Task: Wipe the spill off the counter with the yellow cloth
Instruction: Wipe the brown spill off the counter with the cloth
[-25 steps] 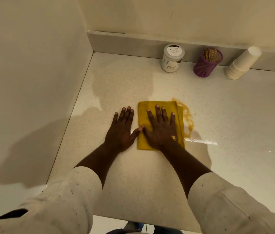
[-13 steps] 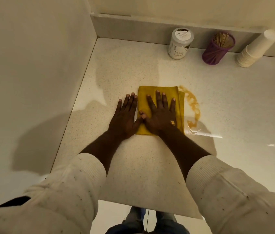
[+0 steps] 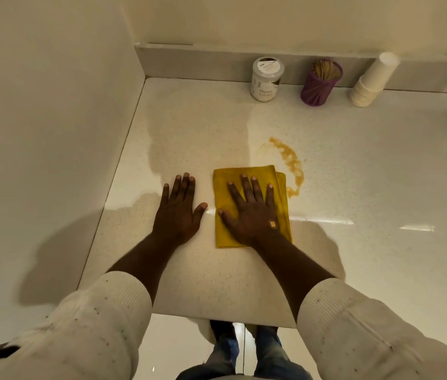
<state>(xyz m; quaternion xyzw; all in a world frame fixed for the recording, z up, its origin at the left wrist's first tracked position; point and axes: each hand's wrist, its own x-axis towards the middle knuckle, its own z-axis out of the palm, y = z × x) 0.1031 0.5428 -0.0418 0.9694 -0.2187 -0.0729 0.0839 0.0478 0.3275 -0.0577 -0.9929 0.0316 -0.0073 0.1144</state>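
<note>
A folded yellow cloth (image 3: 225,215) lies flat on the pale speckled counter (image 3: 354,187). My right hand (image 3: 252,212) presses down on it, palm flat and fingers spread. A curved amber spill (image 3: 289,160) arcs along the cloth's far right corner and runs beyond it, with a faint smear to its left. My left hand (image 3: 178,209) rests flat on the bare counter just left of the cloth, fingers apart, not touching it.
At the back wall stand a white jar (image 3: 267,79), a purple holder of toothpicks (image 3: 321,83) and a leaning stack of white cups (image 3: 370,80). A side wall (image 3: 52,133) closes the left. The counter's front edge (image 3: 217,316) is near my sleeves.
My right hand has drawn the cloth toward me, uncovering more of the spill beyond it. My left hand has separated from the cloth. The camera view has shifted.
</note>
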